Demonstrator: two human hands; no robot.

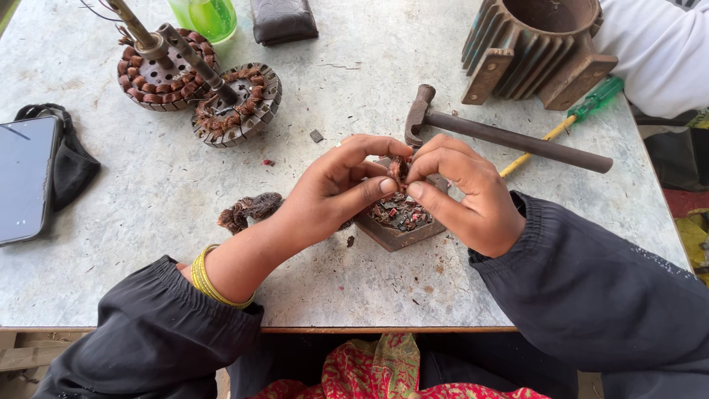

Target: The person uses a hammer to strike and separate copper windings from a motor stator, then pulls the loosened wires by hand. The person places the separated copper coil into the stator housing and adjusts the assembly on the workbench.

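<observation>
Scuffed grey worktable (148,214): left hand (332,188) and right hand (461,188) both pinch one copper wire clump (399,170) over a scrap-filled metal block (399,222).

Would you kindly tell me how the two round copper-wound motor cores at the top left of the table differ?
The far core lies flat, while the near core leans tilted against it. The far core has an upright shaft through its middle; the near core's shaft slants up to the left, across the far core. The near core shows its grooved metal rim more plainly. Both are round, with reddish copper coils in a ring, and neither hand touches them.
</observation>
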